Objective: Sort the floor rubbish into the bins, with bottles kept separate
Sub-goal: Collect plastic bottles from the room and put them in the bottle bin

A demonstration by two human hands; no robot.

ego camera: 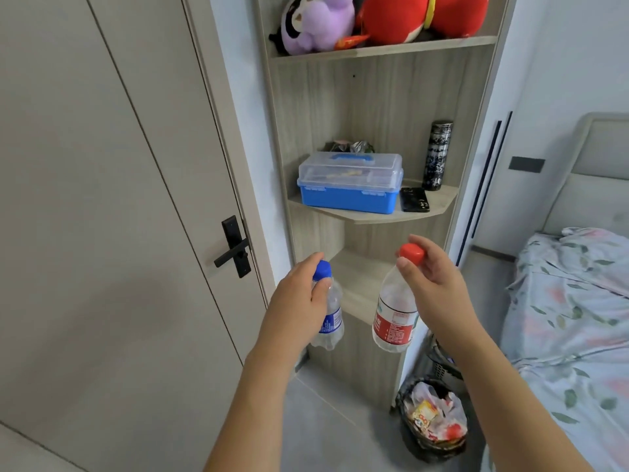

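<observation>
1. I see a closed door filling the left of the view, with a black handle near its right edge.
2. A bed with a floral cover lies along the right side.
3. Ahead of me stands a corner shelf unit. Soft toys crowd its top shelf; the middle shelf carries a blue box with a clear lid, a dark phone just right of it, and a patterned flask further back.
4. A dark bin sits on the floor at the foot of the shelf unit, near the bed, holding wrappers and plastic. A second bin shows behind it, mostly hidden by my right arm.
5. My right hand pinches the red-capped bottle by its neck and cap; it hangs in the air above the bins.
6. My left hand grips the blue-capped bottle around its neck, held up left of the other bottle, apart from it.
</observation>
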